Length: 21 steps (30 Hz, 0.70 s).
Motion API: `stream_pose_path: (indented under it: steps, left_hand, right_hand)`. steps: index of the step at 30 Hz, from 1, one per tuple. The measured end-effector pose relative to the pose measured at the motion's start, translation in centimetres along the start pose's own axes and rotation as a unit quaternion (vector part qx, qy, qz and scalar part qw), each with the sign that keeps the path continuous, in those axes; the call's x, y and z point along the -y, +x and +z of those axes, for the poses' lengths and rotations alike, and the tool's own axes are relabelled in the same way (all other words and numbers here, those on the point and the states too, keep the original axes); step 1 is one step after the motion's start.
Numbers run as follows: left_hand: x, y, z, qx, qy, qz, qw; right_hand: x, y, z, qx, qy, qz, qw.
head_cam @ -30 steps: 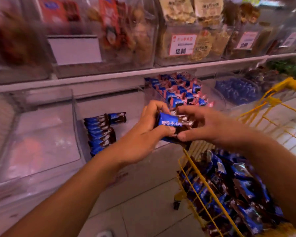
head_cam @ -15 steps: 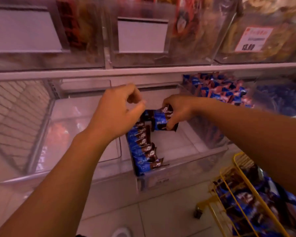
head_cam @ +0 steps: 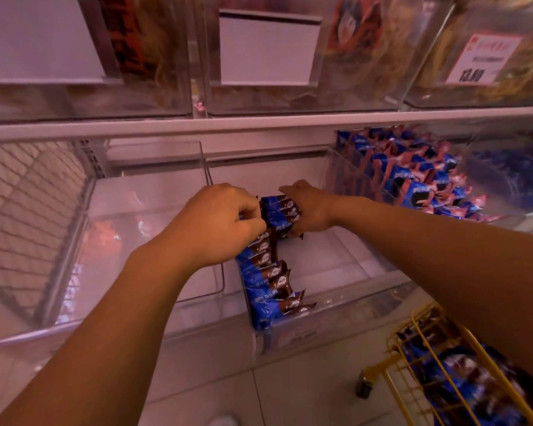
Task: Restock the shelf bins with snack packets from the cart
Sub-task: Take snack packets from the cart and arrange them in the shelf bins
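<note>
A clear shelf bin holds a row of blue-and-brown snack packets along its left wall. At the back of that row, both hands meet over a small bunch of packets. My left hand curls its fingers round the bunch's left end. My right hand grips the right end from above. The yellow wire cart at the lower right carries more of the same packets.
An empty clear bin sits left of the one being filled. To the right, another bin is heaped with blue and pink packets. Upper-shelf bins with blank label holders and a 13.80 price tag hang overhead. Tiled floor lies below.
Both hands carried the packets from above the cart into the bin and now set them at the back of the row. The view has closed in on the shelf.
</note>
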State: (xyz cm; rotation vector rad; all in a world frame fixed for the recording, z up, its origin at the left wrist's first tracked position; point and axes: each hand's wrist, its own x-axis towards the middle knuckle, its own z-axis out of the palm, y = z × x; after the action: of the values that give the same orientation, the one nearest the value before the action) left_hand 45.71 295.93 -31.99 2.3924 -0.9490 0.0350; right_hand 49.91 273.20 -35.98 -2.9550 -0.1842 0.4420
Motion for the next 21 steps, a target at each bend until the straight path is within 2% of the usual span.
stream_pose_path:
  steps: [3, 7, 12, 16, 18, 19, 21]
  left_hand:
    - [-0.1, 0.0, -0.1, 0.011, 0.006, -0.006, 1.0]
    - [-0.7, 0.1, -0.4, 0.02, 0.011, -0.028, 0.999]
    - [-3.8, 0.4, -1.4, -0.018, 0.015, 0.007, 1.0]
    - [-11.4, 1.1, 1.1, -0.041, 0.01, 0.139, 0.989]
    - [-15.9, 1.4, 4.5, 0.0, 0.013, 0.213, 0.977]
    - [-17.9, 1.5, 6.6, 0.031, 0.028, 0.244, 0.969]
    - [-21.1, 1.5, 10.6, 0.1, 0.076, 0.271, 0.954]
  right_hand:
    - [0.6, 0.0, 0.8, 0.079, -0.039, 0.005, 0.996]
    - [1.0, -1.1, 0.4, 0.068, 0.015, 0.018, 0.997]
    - [1.0, -6.5, -4.5, -0.057, -0.036, -0.002, 0.998]
    - [-2.2, -19.2, -6.8, -0.231, -0.063, -0.042, 0.97]
    - [-4.7, -26.5, -5.5, -0.271, -0.017, 0.021, 0.962]
    - [-6.4, -29.4, -4.2, -0.256, 0.006, 0.082, 0.963]
    - [-10.2, -33.6, -0.8, -0.143, 0.017, 0.215, 0.966]
